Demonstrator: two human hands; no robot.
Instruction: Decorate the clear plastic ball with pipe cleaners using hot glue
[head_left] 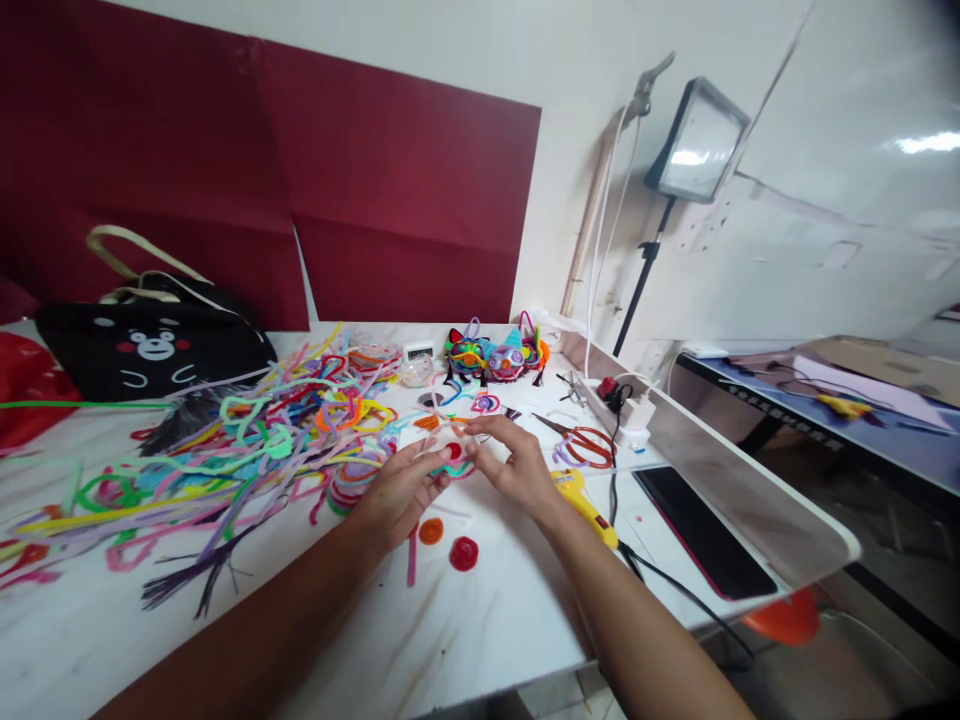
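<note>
My left hand [405,490] is closed on a small pipe-cleaner craft piece [455,452] with a red centre and a teal and pink wavy edge. The thumb presses near the red middle. On the other side of the piece, my right hand [514,465] grips its edge between thumb and index finger. Below the hands, a coiled orange disc [431,531] and a coiled red disc [464,553] lie flat on the white table [480,640]. A short pink strip [412,558] rests beside the orange disc.
Tangled pipe cleaners [247,450] cover the left side, before a black bag [154,345]. Finished colourful ornaments [499,355] stand at the back. To the right lie orange-handled scissors [589,446], a yellow glue gun [585,505] with its cord, and a black phone [705,530].
</note>
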